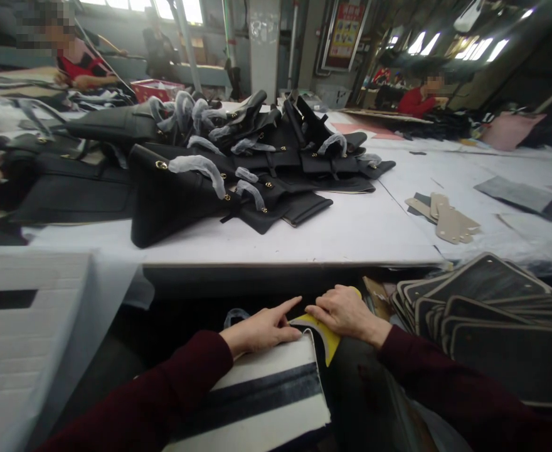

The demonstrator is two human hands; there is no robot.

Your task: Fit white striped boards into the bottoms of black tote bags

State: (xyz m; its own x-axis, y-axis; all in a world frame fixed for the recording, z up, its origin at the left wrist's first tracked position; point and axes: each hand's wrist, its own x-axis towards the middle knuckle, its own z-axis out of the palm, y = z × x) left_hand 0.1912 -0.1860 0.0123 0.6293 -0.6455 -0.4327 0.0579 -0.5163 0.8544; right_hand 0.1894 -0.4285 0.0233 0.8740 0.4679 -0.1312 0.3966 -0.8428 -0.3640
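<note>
My left hand [264, 329] rests at the upper edge of a white panel with black stripes [276, 392], its index finger stretched out and its thumb apart along the edge. Just to the right, my right hand [346, 314] is closed over a curved yellow piece [329, 342] with a dark inner side. The yellow piece lies against the panel's top right corner. What the piece belongs to is hidden under my fingers.
Black leather handbags [177, 194] with plastic-wrapped handles are heaped on the white table [351, 242]. Dark flat panels [506, 351] are stacked at right, near beige cut pieces [450, 220]. A white striped sheet [64, 270] lies at left. Two people [414, 103] sit farther back.
</note>
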